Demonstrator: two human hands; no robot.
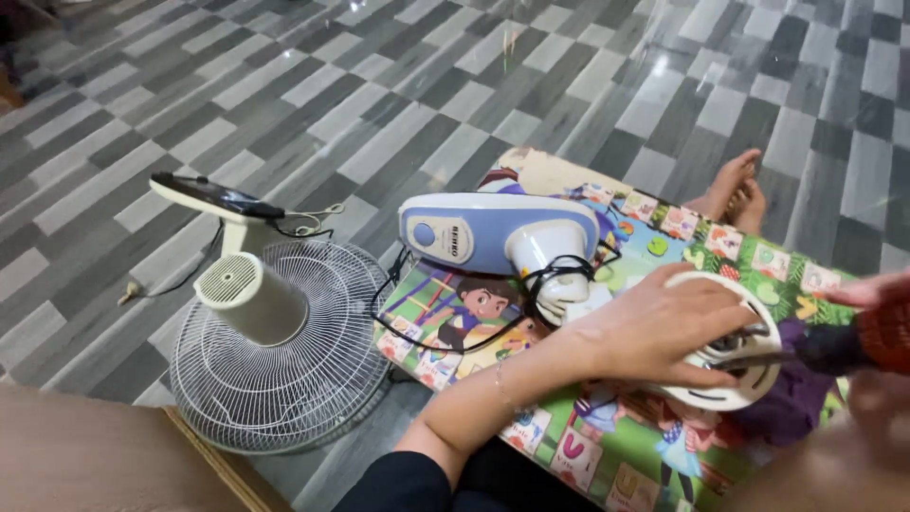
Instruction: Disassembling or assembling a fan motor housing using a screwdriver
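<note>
left hand (654, 327): lies flat and spread on the white round fan part (725, 346), pressing it down on the mat, fingers over its rim.
right hand (867, 294): only partly in view at the right edge, closed around the red handle of a screwdriver (834, 349); its dark tip goes into the middle of the part.
white round fan part: on the colourful play mat (607, 446), near the person's lap; it looks like light, stiff plastic, smooth and a bit slippery, so best held by the rim.
blue and white fan body (498, 232): on the mat behind, black cord wound around its neck, small dark label on its blue face.
fan grille with motor (275, 341): on the grey tiled floor (379, 85), left.
phone (216, 197): rests on top of the motor housing.
mat pictures: cartoon child, letter squares along the edge.
</note>
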